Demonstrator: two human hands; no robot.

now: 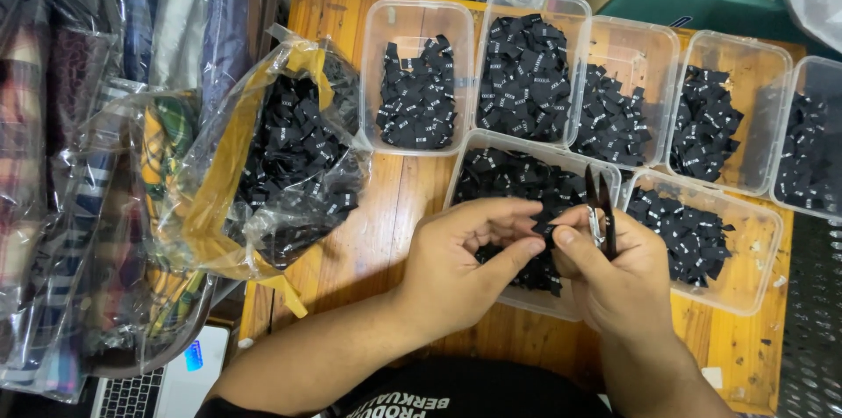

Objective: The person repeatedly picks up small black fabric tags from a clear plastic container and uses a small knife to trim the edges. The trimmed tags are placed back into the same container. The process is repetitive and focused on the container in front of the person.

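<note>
While your left hand [469, 256] pinches a small black label [542, 229], your right hand [610, 264] grips black snips [601, 212] beside it. Both hover over a clear tub [614, 179] of labels on the bench [386, 225].

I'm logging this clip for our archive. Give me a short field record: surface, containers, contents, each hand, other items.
surface: wooden table
containers: seven clear plastic tubs; open plastic bag
contents: small black fabric labels
left hand: pinching one black label over the near tub
right hand: holding small black snips, thumb at the same label
other items: bagged plaid fabrics, laptop corner
</note>
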